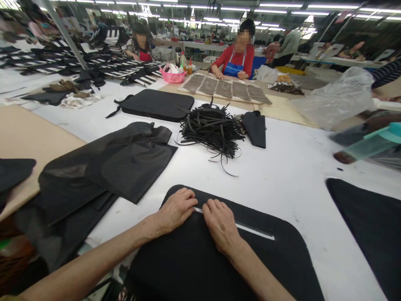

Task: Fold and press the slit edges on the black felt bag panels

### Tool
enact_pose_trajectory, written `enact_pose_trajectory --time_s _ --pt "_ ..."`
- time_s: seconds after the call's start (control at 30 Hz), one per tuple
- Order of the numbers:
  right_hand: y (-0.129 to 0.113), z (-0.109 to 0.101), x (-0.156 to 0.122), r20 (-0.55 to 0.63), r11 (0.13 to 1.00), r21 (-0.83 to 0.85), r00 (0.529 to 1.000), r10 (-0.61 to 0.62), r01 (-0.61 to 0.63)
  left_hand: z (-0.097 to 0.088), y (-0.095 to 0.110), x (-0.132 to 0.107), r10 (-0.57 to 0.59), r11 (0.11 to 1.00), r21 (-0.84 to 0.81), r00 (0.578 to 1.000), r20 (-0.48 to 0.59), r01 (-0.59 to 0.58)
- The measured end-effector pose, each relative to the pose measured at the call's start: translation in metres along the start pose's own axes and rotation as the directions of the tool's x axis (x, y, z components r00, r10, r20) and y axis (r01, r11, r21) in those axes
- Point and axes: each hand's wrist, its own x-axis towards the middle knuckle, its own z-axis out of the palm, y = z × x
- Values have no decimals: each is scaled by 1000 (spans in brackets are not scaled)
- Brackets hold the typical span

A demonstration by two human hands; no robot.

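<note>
Under the left hand [178, 209] and right hand [222, 228] lies a black round-cornered panel [188, 259], fingers curled at its white line [255, 231]; whether they pinch, I cannot tell. Seemingly edge-working, this calls next for even finger pressure. Beyond the grip sits a heap of black strips [213, 129].

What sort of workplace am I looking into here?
Likely a factory workshop for bags or similar goods: a heap of thin black strips and a cut black panel lie on the white worktable, and a person in a blue apron is seen beyond.
</note>
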Motion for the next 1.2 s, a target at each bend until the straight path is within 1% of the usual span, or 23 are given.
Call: enact_pose_trajectory --time_s 0.1,0.2,0.27,0.33,0.43,0.5,0.63,0.7,0.87,1.0,1.1,1.2 --pt "9 -6 6 79 992 107 995 64 -73 2 -1 2 38 997 67 999 18 -40" --pt "17 -9 9 135 975 198 988 77 -103 6 -4 5 77 990 119 997 -5 -76" --pt "19 -9 7 117 959 255 988 99 -126 8 -5 5 88 989 122 995 -38 -83" --pt "19 -7 3 56 952 272 990 131 -142 10 -6 5 86 992 103 994 -63 -80" --pt "15 -3 -2 -27 973 202 992 120 -112 12 -6 4 62 996 75 994 -89 -55" --pt "13 -1 -4 -46 987 134 994 98 -91 13 -6 4 45 997 72 994 -100 -38" --pt "16 0 -13 -31 998 17 998 62 -61 15 -7 3 37 996 85 993 -112 -27" --pt "21 -1 -21 -9 998 -5 998 56 -56 15 -8 3 44 996 84 993 -111 -34" --pt "35 -4 -50 -27 978 46 979 203 -201 16 -10 3 69 997 42 989 -134 -64" --pt "49 -2 -72 -66 951 140 956 287 -276 14 -9 5 73 997 26 988 -132 -71" --pt "60 -1 -83 -47 923 219 941 334 -317 12 -8 8 43 999 2 992 -115 -43" --pt "66 -3 -85 -26 898 272 930 366 -346 10 -6 10 -3 1000 -23 995 -99 0"
